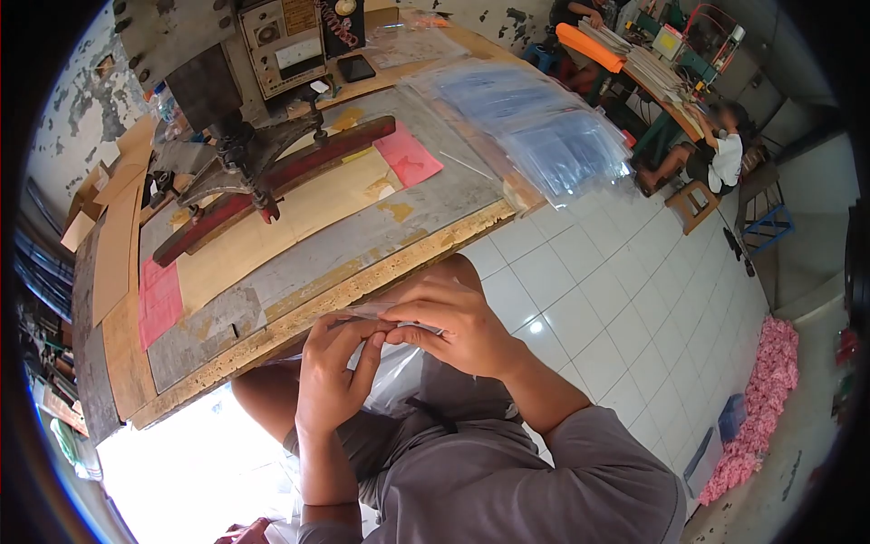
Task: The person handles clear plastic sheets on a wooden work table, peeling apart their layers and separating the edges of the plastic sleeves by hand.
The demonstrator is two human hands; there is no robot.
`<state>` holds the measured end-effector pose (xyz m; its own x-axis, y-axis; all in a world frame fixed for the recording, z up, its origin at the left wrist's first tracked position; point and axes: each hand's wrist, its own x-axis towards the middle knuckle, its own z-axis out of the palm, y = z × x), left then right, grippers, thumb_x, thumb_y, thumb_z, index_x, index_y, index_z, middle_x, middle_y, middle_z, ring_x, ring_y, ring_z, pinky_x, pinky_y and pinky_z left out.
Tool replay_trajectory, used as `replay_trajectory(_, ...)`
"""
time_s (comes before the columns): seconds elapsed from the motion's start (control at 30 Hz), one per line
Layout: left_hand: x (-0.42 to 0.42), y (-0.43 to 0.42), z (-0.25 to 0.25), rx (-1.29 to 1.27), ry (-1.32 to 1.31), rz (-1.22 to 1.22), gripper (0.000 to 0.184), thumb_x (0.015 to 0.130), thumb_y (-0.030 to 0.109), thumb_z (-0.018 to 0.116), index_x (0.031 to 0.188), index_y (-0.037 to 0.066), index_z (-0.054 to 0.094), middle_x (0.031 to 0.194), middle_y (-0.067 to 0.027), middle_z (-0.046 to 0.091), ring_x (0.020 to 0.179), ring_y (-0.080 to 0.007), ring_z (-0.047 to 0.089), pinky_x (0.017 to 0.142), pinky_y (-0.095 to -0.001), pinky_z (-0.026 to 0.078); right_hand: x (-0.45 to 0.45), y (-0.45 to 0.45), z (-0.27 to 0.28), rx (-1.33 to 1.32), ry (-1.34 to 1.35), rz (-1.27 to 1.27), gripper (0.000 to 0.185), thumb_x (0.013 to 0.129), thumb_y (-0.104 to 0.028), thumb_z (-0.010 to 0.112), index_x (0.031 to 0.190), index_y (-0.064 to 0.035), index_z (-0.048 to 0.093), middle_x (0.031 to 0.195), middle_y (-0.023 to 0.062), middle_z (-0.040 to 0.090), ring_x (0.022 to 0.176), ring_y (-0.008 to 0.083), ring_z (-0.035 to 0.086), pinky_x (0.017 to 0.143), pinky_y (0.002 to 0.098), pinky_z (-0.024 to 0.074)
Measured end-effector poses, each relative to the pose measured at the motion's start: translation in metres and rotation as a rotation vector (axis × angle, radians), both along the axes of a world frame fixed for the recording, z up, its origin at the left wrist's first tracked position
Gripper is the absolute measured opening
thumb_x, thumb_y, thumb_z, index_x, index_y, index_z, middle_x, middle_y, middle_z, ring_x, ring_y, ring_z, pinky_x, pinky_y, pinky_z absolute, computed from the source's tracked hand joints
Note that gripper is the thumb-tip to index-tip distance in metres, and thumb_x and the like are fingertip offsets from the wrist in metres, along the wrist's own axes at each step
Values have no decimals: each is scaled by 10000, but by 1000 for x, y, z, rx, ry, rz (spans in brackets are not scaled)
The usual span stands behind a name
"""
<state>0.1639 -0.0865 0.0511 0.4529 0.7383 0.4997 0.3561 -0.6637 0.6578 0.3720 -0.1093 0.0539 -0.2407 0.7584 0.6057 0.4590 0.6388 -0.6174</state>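
Over my lap, just off the table's front edge, both hands meet at the edge of a clear plastic sheet (pixel 395 370). My left hand (pixel 335 370) pinches it with thumb and forefinger. My right hand (pixel 458 328) is closed on the same edge, its fingertips almost touching the left ones. The sheet hangs down between my forearms; whether it is a single layer or a bag I cannot tell. Beyond the hands stands a press with a long red bar (pixel 299 186) above a yellowish sheet (pixel 299 227), with pink pieces (pixel 408 156) at its ends.
Stacked clear plastic sheets (pixel 544 122) lie at the table's right. A phone (pixel 355 68) rests near the press's control box (pixel 283 45). Two people work at a far bench (pixel 657 86). A pink heap (pixel 757 408) lies along the right wall. A wooden stool (pixel 693 207) stands on the tiles.
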Motion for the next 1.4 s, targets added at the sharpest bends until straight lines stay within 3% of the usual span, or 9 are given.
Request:
replay_trajectory(0.2, -2, 0, -2, 82, 20, 9, 88, 905, 26, 685, 991, 30, 701, 881, -90, 757, 780, -299, 706, 922, -442, 501, -4, 2, -6, 28, 8, -33, 271, 832, -173, 805, 1074, -66, 751, 939, 47, 696, 861, 232, 663, 755, 361, 515)
replay_trajectory(0.3, -4, -3, 0, -19, 24, 32, 125, 876, -14, 677, 988, 9, 730, 907, -133, 732, 940, -330, 650, 900, -422, 509, -6, 2, -7, 24, 11, -29, 265, 836, -172, 803, 1074, -68, 752, 948, 48, 695, 866, 236, 663, 757, 362, 515)
replay_trajectory(0.4, -4, -4, 2, -2, 20, 31, 129, 874, -20, 675, 990, 1, 727, 907, -136, 729, 939, -329, 650, 900, -422, 509, -7, 3, -5, 10, 12, -22, 261, 840, -166, 801, 1077, -68, 751, 952, 50, 695, 870, 235, 665, 759, 364, 520)
replay_trajectory(0.5, -3, -2, 1, 67, 7, 42, 87, 911, 25, 672, 990, 39, 706, 845, -75, 752, 755, -281, 706, 919, -442, 500, -8, 2, -1, 14, 12, -40, 264, 842, -160, 798, 1084, -66, 749, 948, 52, 696, 869, 235, 666, 766, 364, 523)
replay_trajectory(0.7, -4, 2, 4, 90, -21, 20, 120, 896, 39, 691, 1012, 48, 718, 850, -64, 753, 806, -281, 706, 879, -419, 512, -9, 7, 1, 9, 32, -20, 250, 846, -120, 796, 1082, -53, 745, 944, 63, 707, 835, 223, 688, 698, 333, 539)
replay_trajectory(0.83, -24, 7, -5, -73, -49, 8, 228, 910, 104, 716, 1137, 90, 729, 876, -51, 755, 876, -287, 684, 839, -405, 510, -18, 21, 5, -132, 45, 21, 179, 844, -58, 790, 1014, -15, 755, 917, 90, 714, 807, 188, 699, 674, 308, 541)
replay_trajectory(1.03, -56, 3, -9, -298, -151, 100, 216, 932, 129, 727, 1135, 56, 726, 888, -52, 774, 962, -251, 679, 892, -372, 497, -44, 41, 21, -214, 16, 76, 147, 872, -30, 778, 1014, 4, 757, 882, 64, 693, 730, 136, 614, 657, 267, 488)
replay_trajectory(1.13, -64, -4, -8, -115, -55, 204, 225, 924, 131, 737, 1140, 69, 732, 890, -43, 772, 955, -250, 671, 877, -376, 506, -50, 42, 26, -241, -8, 107, 132, 884, -68, 784, 999, -7, 765, 864, 51, 692, 719, 125, 585, 660, 264, 468)
replay_trajectory(1.4, -71, -9, -10, -37, -46, 222, 302, 885, 98, 753, 1186, 91, 738, 878, -12, 768, 862, -214, 663, 852, -360, 497, -57, 46, 23, -251, 45, 176, 150, 896, -123, 795, 1003, -21, 772, 869, 44, 689, 737, 114, 582, 666, 255, 451)
